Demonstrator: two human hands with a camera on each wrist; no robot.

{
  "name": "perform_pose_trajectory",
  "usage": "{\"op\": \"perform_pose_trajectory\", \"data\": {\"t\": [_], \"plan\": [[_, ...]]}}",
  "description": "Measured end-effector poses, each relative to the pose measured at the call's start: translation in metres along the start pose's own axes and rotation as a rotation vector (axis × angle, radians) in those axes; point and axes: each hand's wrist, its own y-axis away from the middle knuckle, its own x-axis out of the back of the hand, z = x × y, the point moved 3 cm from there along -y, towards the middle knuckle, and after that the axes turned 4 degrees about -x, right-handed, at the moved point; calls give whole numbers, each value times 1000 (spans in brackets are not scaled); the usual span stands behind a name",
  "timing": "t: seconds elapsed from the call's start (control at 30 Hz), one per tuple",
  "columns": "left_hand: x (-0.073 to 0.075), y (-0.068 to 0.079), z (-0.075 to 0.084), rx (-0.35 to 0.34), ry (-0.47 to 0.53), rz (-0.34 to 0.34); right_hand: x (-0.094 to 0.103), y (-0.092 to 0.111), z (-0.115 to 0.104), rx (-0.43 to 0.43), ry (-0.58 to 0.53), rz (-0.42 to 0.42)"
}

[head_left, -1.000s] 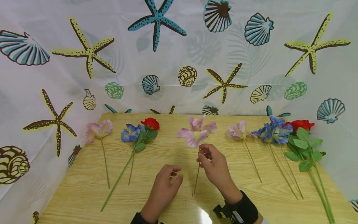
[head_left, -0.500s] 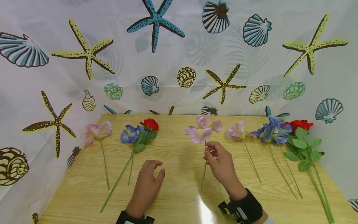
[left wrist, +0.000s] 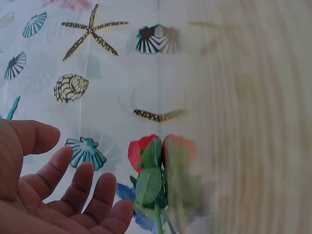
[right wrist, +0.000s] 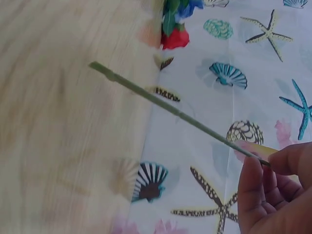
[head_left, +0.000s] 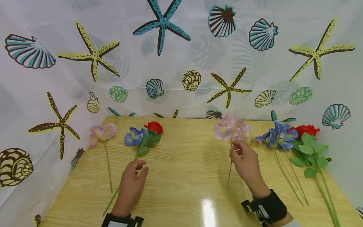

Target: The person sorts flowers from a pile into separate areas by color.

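Observation:
My right hand (head_left: 247, 162) pinches the thin stem of a pink artificial iris (head_left: 224, 130) just below its bloom. In the right wrist view, thumb and fingers meet on the green stem (right wrist: 165, 106). The held bloom partly covers another pink iris (head_left: 243, 131) behind it. My left hand (head_left: 131, 181), fingers loosely bent and holding nothing, hovers over the stem of a red rose (head_left: 154, 126); whether it touches cannot be told. Beside that rose lies a blue iris (head_left: 133, 137). In the left wrist view the rose (left wrist: 142, 151) appears beyond my fingertips.
Farther left on the wooden table (head_left: 181, 170) lies a pink iris (head_left: 102, 134). At right are blue irises (head_left: 279, 135) and red roses (head_left: 306, 130) with long green stems. A white cloth (head_left: 175, 66) printed with shells and starfish stands along the back and sides.
My right hand has carried the pink iris rightward, from the table's middle to in front of the other pink iris. My left hand has drawn away to the left, over the rose stem.

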Motion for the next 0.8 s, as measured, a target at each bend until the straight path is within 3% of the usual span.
{"op": "perform_pose_trajectory", "data": {"t": [0.37,0.6,0.7,0.8], "plan": [[35,-7,-15,51,-87,50,36,-12,19,-13,156,91],[63,-11,-27,125,-333,-15,51,-27,30,-16,214,133],[68,-12,-32,157,-421,-64,57,-32,37,-43,216,129],[69,-15,-34,146,-496,-86,62,-35,46,-78,225,119]]}}
